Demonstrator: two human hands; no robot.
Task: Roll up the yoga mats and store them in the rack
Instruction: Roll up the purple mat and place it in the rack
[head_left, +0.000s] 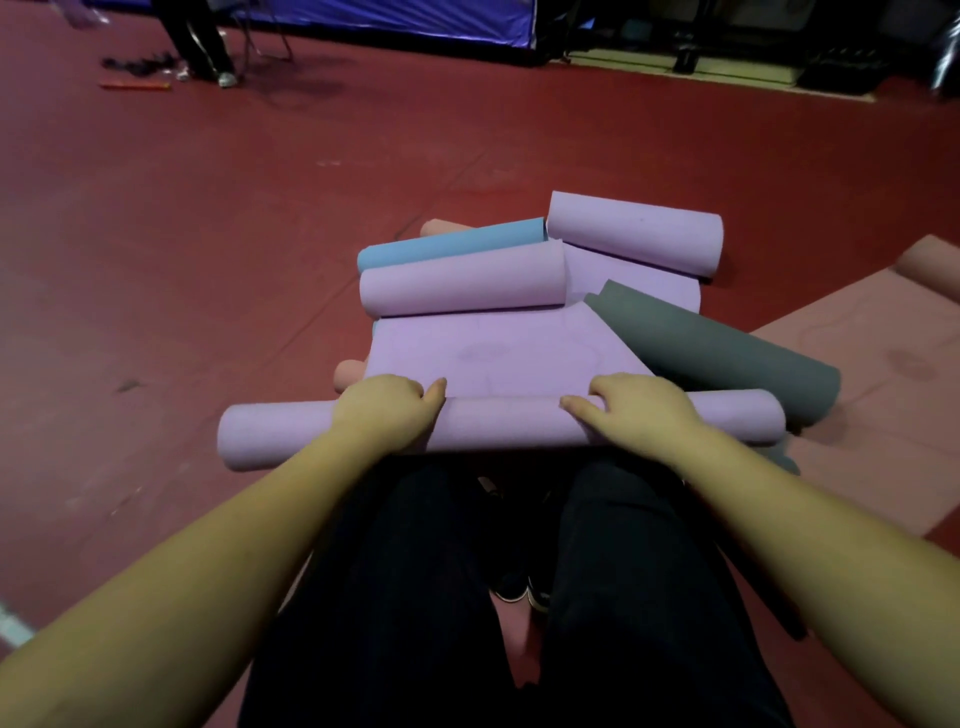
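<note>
A purple yoga mat (498, 358) lies in front of me, its near end wound into a roll (504, 423) and its far end curled up (462, 286). My left hand (387, 410) grips the roll left of centre, fingers curled over its top. My right hand (631, 410) grips it right of centre in the same way. A second purple mat (634, 234) sits rolled behind, a blue roll (452, 244) lies beside it, and a grey roll (717, 353) lies at an angle on the right. No rack is in view.
A pink mat (857, 374) lies flat on the red floor (182, 260) at the right, its far end curled. Pink roll ends (349, 375) poke out under the pile. A person's legs (200, 41) stand far left by a blue tent (415, 15). My dark-trousered legs are below.
</note>
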